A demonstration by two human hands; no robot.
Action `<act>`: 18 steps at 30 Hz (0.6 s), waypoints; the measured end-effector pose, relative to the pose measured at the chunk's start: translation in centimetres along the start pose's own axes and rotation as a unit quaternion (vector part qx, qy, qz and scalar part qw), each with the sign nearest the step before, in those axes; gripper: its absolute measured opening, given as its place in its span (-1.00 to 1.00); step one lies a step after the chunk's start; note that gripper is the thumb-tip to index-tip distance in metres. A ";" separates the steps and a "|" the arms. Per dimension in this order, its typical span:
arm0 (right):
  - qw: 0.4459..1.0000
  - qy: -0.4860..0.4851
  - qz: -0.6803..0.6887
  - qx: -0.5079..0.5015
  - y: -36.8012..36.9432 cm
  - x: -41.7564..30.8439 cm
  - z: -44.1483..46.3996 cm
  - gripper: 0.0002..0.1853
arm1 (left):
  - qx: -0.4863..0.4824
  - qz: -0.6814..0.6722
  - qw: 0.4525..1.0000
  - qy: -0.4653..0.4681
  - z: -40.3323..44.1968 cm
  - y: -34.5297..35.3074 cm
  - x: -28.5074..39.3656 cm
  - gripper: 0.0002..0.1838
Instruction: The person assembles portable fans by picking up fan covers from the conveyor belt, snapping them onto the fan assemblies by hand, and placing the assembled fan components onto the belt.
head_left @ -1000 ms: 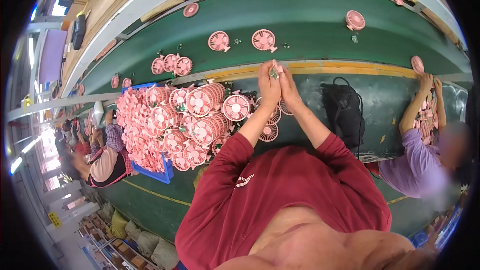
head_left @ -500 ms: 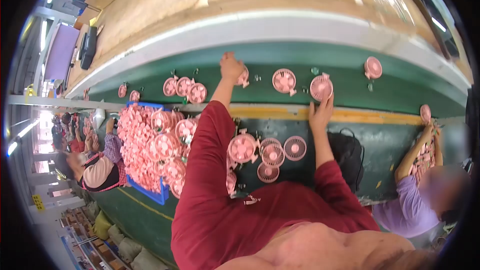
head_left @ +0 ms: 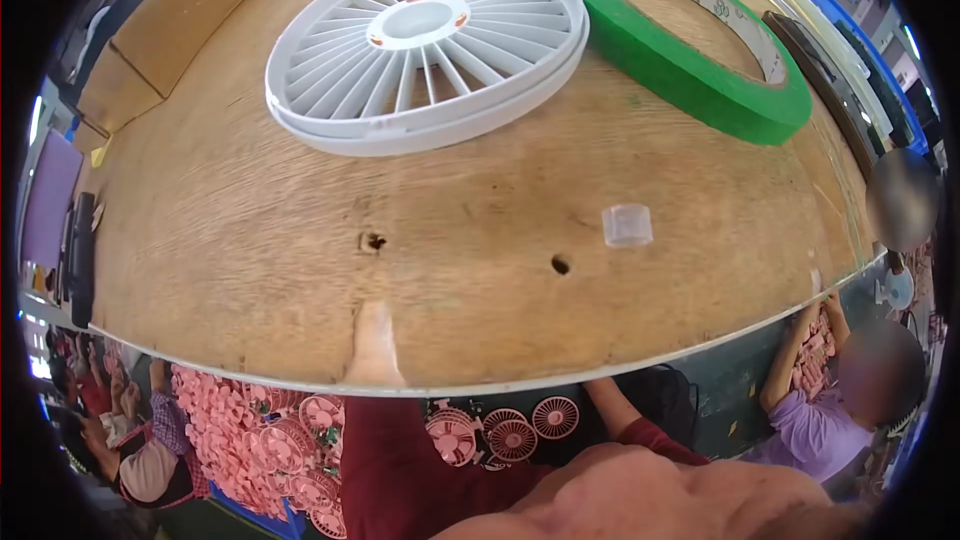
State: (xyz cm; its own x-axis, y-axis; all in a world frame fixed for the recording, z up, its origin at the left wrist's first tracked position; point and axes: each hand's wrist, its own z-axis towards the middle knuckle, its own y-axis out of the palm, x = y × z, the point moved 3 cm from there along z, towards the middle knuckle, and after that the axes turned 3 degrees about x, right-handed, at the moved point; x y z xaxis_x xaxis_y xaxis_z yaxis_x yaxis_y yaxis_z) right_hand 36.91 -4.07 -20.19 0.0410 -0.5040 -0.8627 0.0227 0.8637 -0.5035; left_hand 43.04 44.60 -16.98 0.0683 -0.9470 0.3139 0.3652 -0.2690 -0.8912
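Note:
Both my hands are hidden under the wooden shelf (head_left: 480,310), which fills most of the view. My left arm shows only as a dark red sleeve (head_left: 390,450) going under the shelf edge. Of my right arm, a forearm (head_left: 612,407) and some sleeve are visible. Between my arms lie a pink fan (head_left: 452,437) and several round pink fan grilles (head_left: 555,418). What either hand touches cannot be seen.
On the shelf are a white fan grille (head_left: 350,135), a roll of green tape (head_left: 690,95) and a small clear plastic piece (head_left: 627,226). Pink parts (head_left: 215,420) fill a blue crate (head_left: 270,523) at left. Co-workers sit left (head_left: 150,465) and right (head_left: 815,430).
My head has moved forward and up over the shelf. The green belt with its pink fans, and both my hands, which were visible there, are now covered by the shelf.

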 end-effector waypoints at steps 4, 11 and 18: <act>0.938 -0.136 -0.308 -0.078 -1.5 -1.0 0.5 -0.51 | -0.008 -0.022 1.000 0.005 -12.3 -1.6 2.0 -0.57; 0.948 -0.193 -0.249 0.041 -3.9 -7.6 1.1 -0.20 | -0.035 -0.050 0.998 0.028 2.2 -0.4 11.9 -0.58; 0.966 -0.158 -0.184 0.088 -5.9 -10.5 1.7 -0.03 | -0.180 -0.263 0.946 -0.052 -2.8 -6.2 25.9 -0.62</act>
State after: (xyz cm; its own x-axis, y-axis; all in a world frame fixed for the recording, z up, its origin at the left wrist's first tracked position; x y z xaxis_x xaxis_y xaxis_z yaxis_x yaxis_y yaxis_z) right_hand 38.01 -3.89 -8.09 0.3002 -0.7759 -0.5549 0.2616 0.6263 -0.7344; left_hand 39.94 21.20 -4.28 0.0630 -0.6474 0.7595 0.0346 -0.7592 -0.6500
